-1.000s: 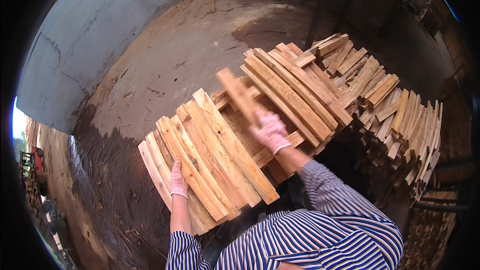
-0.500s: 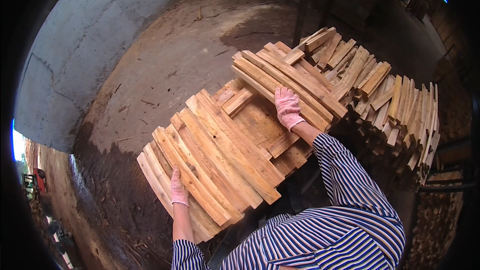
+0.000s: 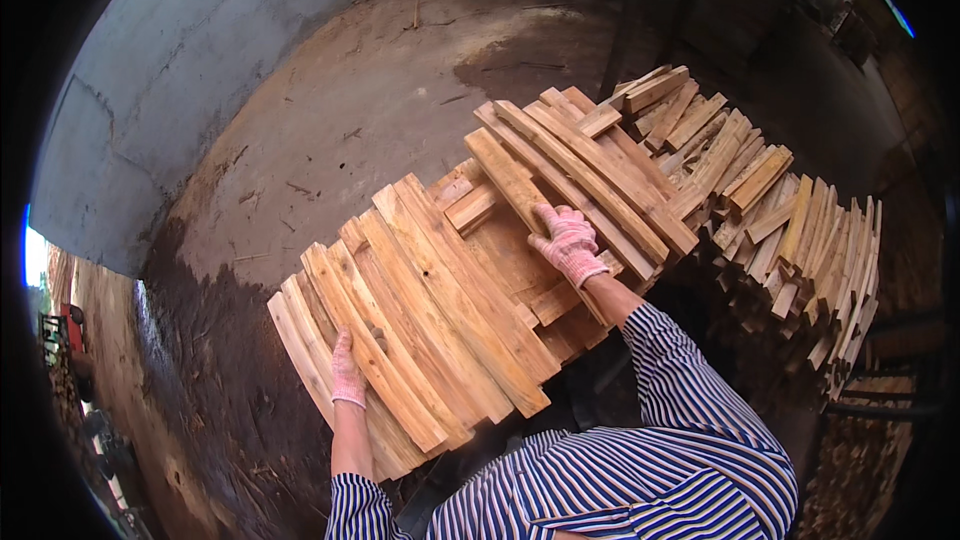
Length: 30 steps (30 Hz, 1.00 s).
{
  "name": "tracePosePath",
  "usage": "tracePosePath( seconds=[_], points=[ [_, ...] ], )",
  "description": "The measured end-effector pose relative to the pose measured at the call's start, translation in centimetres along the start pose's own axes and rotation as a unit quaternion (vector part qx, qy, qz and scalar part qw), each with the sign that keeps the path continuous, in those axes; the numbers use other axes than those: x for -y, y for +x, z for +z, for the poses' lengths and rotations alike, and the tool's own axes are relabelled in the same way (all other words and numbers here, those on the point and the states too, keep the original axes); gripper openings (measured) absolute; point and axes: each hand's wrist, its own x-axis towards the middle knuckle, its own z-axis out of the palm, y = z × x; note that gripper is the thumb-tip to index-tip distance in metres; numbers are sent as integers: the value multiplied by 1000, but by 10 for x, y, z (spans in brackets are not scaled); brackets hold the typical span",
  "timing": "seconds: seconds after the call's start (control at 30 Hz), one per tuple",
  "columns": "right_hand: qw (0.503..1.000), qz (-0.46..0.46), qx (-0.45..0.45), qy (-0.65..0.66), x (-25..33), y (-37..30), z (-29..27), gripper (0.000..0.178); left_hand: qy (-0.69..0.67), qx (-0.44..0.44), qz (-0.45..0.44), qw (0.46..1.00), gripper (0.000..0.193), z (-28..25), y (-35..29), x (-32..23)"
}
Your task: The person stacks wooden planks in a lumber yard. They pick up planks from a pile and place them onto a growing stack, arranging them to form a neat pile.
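The scene is viewed from above by the left of two wide fisheye cameras worn on the person's head. The view is aimed down and forward over the striped shirt (image 3: 620, 480), with the left hand (image 3: 348, 372), the right hand (image 3: 568, 244) and the wooden sticks (image 3: 440, 290) seen close up. The floor (image 3: 370, 105) and the grey wall (image 3: 190, 90) are taken in farther off.

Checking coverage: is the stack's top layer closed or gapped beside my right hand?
Gapped: lower boards show between the slat at your right hand and the leftward slats.
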Motion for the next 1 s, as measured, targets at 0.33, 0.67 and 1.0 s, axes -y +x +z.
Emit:
tracePosePath(
  seconds=[0.33,0.67,1.0],
  points=[
    [991,-12,38,127,52,-49,37,66,-19,-29,-25,999,47,36,-3,-2],
    [931,-240,65,266,128,-75,36,92,-148,-1,34,988,41,156,-15,31],
    [940,-79,-209,-258,16,1,-8,66,325,-134,214,911,86,69,-58,-58]
  ],
)
